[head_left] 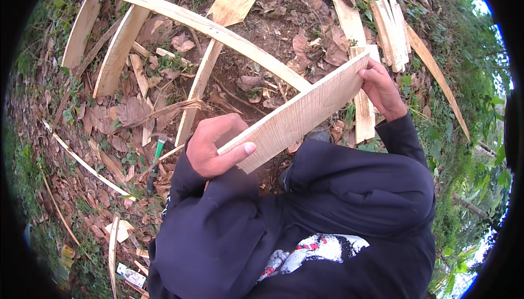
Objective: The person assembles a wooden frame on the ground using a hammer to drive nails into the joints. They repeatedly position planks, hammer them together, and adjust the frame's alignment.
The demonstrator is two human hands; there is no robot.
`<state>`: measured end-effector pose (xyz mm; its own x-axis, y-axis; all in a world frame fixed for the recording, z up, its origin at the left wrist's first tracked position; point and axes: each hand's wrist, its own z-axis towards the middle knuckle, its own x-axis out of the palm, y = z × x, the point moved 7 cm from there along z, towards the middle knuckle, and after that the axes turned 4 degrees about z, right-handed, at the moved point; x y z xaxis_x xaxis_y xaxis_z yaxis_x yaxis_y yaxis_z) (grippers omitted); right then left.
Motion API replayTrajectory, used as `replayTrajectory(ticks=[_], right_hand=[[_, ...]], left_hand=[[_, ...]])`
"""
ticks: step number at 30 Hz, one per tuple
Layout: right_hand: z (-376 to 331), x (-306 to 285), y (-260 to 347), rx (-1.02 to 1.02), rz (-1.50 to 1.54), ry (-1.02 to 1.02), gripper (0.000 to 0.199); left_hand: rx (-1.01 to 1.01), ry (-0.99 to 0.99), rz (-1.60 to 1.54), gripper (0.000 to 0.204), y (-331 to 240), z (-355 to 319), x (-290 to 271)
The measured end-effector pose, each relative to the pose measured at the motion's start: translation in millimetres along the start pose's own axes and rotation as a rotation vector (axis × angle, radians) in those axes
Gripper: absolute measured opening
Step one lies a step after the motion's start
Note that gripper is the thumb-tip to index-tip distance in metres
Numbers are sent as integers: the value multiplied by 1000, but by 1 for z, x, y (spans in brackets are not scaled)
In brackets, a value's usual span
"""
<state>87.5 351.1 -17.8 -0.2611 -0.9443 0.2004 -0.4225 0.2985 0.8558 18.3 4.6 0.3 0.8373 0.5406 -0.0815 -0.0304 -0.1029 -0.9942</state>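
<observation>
Spreading under everything, the ground (pixel 251 40) is covered with brown leaves, bare soil and wood chips. The lower middle is filled by dark clothing (pixel 349 190), on whose front a white patch with red lettering (pixel 322 247) is printed, partly broken up by folds. A long curved strip (pixel 164 7) is laid across pale planks at the upper left, its right end being hidden behind the held board (pixel 305 113). This board, rough-grained and pale, is held aslant in front of the knees, its right end higher in view. Its lower left end is clamped in the grip of the left hand (pixel 215 143), the thumb being pressed on the near face and the fingers passed behind. Its upper right end is pinched in the closed grip of the right hand (pixel 385 89). Beside the left forearm, a green-handled hammer (pixel 159 149) is seen among the leaves. At the lower left, small print is carried by a white card (pixel 131 275), too tiny to be read.
</observation>
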Motion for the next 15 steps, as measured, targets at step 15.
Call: replayTrajectory(ticks=[15], right_hand=[[-10, -2, -69, 503, -243, -66, 33]], left_hand=[[-64, -95, -1090, 72, 38, 11, 20]])
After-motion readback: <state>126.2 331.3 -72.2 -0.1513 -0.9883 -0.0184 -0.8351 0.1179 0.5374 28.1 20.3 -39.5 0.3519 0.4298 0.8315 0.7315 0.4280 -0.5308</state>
